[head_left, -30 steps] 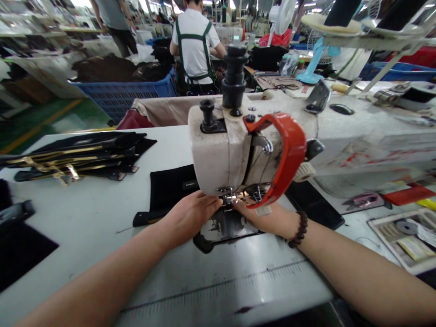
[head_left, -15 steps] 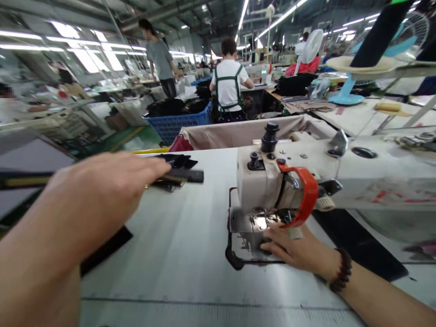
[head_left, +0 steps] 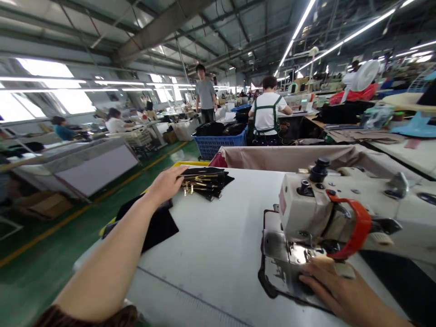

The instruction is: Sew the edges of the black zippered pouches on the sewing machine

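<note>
My left hand (head_left: pixel 166 184) is stretched out to the far left of the white sewing table (head_left: pixel 218 236). Its fingers are closed over the left end of a black zipper strip (head_left: pixel 204 171), on a pile of black pieces with gold zipper teeth and pulls. Under that wrist lies a flat black fabric piece (head_left: pixel 161 229). My right hand (head_left: pixel 335 286) rests by the needle plate (head_left: pixel 279 247) of the sewing machine (head_left: pixel 303 204), fingers stretched out and apart. I see nothing in it. The orange guard (head_left: pixel 363 227) arches just above its fingers.
Behind the table stands a cloth-lined bin (head_left: pixel 289 156). A blue crate (head_left: pixel 221 146) of black goods is beyond it, beside a seated person in white (head_left: pixel 267 113). Another person in grey (head_left: pixel 205 97) stands farther back. A black panel (head_left: pixel 402 281) lies right of the machine.
My left hand has carried the black zipper strip away from me and down onto the pile. The view has turned left and up. My right hand stays by the needle plate.
</note>
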